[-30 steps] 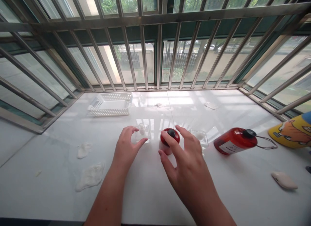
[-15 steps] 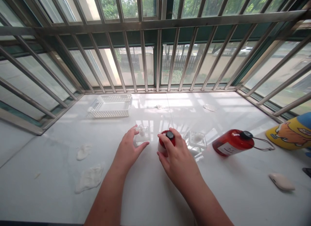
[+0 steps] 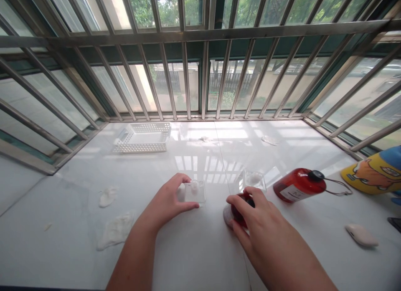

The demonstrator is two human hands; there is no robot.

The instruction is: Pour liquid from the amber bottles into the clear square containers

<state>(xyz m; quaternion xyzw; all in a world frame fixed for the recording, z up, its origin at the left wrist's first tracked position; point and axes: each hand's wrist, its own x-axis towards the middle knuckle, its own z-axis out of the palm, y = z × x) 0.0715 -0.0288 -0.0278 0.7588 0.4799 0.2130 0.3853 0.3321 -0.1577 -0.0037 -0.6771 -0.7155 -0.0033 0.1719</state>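
My left hand (image 3: 167, 205) grips a small clear square container (image 3: 194, 195) from its left side, fingers at the back edge and thumb along the front. A whitish round bump shows on the container's top. My right hand (image 3: 260, 224) is wrapped round a small red bottle with a black cap (image 3: 239, 213). This bottle leans, its greyish base turned to the left, and my fingers hide much of it. Just behind the right hand lies a second clear square container (image 3: 253, 179). A larger red bottle with a black cap and cord (image 3: 297, 185) lies tilted to the right.
A white perforated basket (image 3: 140, 148) stands at the back left. Crumpled white pieces (image 3: 115, 231) lie on the white surface (image 3: 194, 257). At right are a pale rounded object (image 3: 361, 235) and a yellow-and-blue cartoon item (image 3: 369, 174). Metal bars (image 3: 203, 80) line the window.
My left hand has drawn the clear container nearer and to the right. My right hand has carried the small red bottle right and nearer, tipping it so its base shows.
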